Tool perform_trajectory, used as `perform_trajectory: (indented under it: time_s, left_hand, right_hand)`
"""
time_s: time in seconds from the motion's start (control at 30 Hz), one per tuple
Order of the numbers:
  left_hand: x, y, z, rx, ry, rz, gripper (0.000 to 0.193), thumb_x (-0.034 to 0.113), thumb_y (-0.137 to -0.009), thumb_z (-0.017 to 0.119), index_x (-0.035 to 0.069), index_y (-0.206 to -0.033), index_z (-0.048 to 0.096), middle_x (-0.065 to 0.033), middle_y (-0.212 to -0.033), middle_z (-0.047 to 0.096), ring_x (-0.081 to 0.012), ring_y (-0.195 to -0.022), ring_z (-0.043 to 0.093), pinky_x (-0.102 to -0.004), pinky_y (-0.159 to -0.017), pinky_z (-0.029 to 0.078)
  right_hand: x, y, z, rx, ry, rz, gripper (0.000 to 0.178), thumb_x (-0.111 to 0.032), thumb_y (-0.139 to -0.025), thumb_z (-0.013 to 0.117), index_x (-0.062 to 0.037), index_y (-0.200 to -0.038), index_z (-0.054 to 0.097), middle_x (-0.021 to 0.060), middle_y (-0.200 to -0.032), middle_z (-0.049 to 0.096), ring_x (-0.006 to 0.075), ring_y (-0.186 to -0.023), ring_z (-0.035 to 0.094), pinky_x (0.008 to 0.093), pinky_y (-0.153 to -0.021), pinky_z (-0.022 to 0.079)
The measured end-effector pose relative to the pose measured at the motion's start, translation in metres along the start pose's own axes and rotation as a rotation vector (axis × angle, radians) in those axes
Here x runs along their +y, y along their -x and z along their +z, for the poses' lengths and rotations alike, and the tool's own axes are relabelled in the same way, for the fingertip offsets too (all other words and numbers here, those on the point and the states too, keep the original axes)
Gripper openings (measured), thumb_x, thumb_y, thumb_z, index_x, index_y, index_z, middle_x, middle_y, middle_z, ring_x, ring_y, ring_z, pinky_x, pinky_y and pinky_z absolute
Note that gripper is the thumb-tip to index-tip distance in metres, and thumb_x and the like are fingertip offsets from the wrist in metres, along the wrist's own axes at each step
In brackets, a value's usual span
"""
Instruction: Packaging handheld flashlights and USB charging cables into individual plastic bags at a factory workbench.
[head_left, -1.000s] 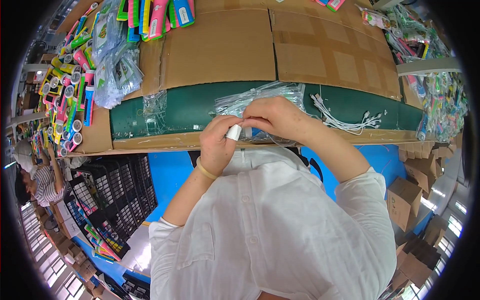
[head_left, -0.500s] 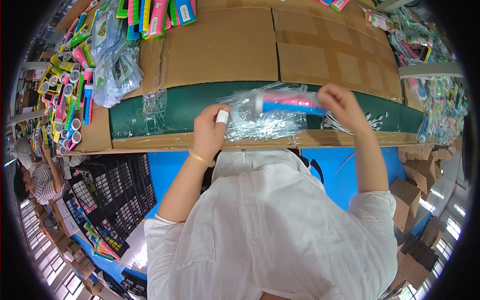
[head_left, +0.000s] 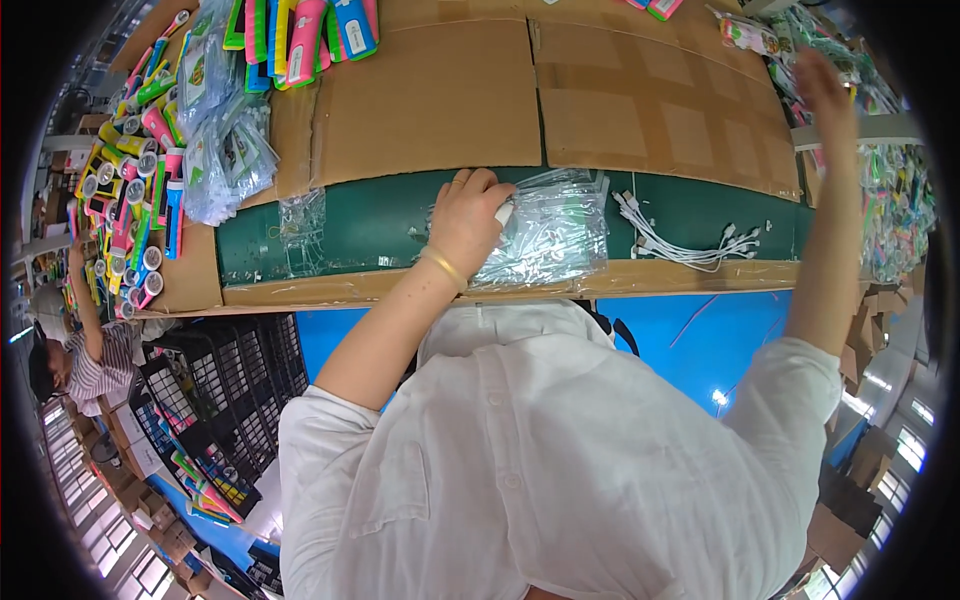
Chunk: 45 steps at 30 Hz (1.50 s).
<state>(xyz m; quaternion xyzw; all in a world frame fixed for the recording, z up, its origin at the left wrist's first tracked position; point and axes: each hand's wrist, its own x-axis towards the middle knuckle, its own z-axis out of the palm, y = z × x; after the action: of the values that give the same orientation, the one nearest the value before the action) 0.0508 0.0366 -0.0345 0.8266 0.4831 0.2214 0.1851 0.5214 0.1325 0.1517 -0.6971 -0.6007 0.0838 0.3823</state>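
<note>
My left hand (head_left: 468, 222) rests at the left edge of a stack of clear plastic bags (head_left: 560, 235) on the green strip of the table. Its fingers are curled and closed on the bag edge, with a white wrap on the thumb. My right hand (head_left: 828, 95) is raised at the far right, beside a heap of bagged flashlights (head_left: 885, 215). Motion smears its fingers, and I see nothing clearly in them. A bundle of white cables (head_left: 690, 245) lies right of the bags.
Colourful flashlights (head_left: 125, 210) are piled at the left, next to packets of plastic bags (head_left: 215, 130). More flashlights (head_left: 305, 40) lie at the back. Cardboard sheets (head_left: 430, 100) cover the table. Below left are black crates (head_left: 225, 390) and a person in a striped shirt (head_left: 100, 365).
My right hand has swung far right and up, and the pink-and-blue flashlight it held is no longer seen in it. My left hand has moved right onto the bags.
</note>
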Motion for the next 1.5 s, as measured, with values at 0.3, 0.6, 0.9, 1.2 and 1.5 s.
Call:
perform_trajectory:
  time_s: [0.3, 0.6, 0.9, 1.2, 1.5]
  left_hand:
    - [0.008, -0.006, 0.004, -0.075, 0.246, -0.230, 0.020, 0.009, -0.077, 0.076, 0.006, -0.096, 0.074, -0.0104, -0.091, 0.066, -0.0306, -0.095, 0.062, -0.0439, -0.087, 0.047]
    - [0.007, 0.007, -0.002, 0.162, 0.051, 0.104, 0.021, -0.002, -0.070, 0.066, 0.007, -0.089, 0.072, -0.0095, -0.088, 0.065, -0.0319, -0.089, 0.060, -0.0424, -0.082, 0.046]
    - [-0.004, 0.037, -0.040, 0.119, 0.323, -0.196, 0.015, -0.002, -0.076, 0.070, 0.003, -0.091, 0.072, -0.0117, -0.089, 0.070, -0.0316, -0.086, 0.062, -0.0396, -0.083, 0.048]
    - [-0.002, 0.050, -0.060, 0.104, 0.564, -0.360, 0.015, -0.001, -0.082, 0.071, 0.000, -0.097, 0.072, -0.0121, -0.091, 0.075, -0.0218, -0.083, 0.072, -0.0319, -0.075, 0.055]
    - [0.000, 0.056, -0.068, 0.127, 0.676, -0.396, 0.023, 0.004, -0.085, 0.076, 0.000, -0.105, 0.068, -0.0083, -0.091, 0.075, -0.0102, -0.083, 0.067, -0.0262, -0.076, 0.052]
  right_hand:
    - [-0.086, 0.184, 0.216, -0.705, -0.044, -0.536, 0.029, -0.010, -0.077, 0.078, -0.0037, -0.104, 0.071, 0.0116, -0.099, 0.068, 0.0321, -0.098, 0.064, 0.0406, -0.085, 0.054]
    - [-0.089, 0.197, 0.221, -0.582, -0.062, -0.651, 0.014, -0.005, -0.072, 0.076, -0.0070, -0.082, 0.066, 0.0057, -0.086, 0.063, 0.0280, -0.089, 0.061, 0.0416, -0.075, 0.052]
    - [-0.101, 0.198, 0.206, -0.644, -0.215, -0.645, 0.025, -0.002, -0.077, 0.074, -0.0069, -0.100, 0.068, 0.0066, -0.097, 0.068, 0.0329, -0.102, 0.061, 0.0441, -0.090, 0.049]
    - [-0.124, 0.210, 0.241, -0.748, -0.360, -0.788, 0.034, 0.000, -0.081, 0.072, -0.0173, -0.111, 0.069, 0.0028, -0.089, 0.064, 0.0261, -0.087, 0.062, 0.0407, -0.079, 0.049]
    - [-0.141, 0.214, 0.233, -0.811, -0.434, -0.624, 0.032, -0.006, -0.086, 0.071, -0.0176, -0.115, 0.068, 0.0046, -0.091, 0.066, 0.0283, -0.087, 0.065, 0.0417, -0.076, 0.052]
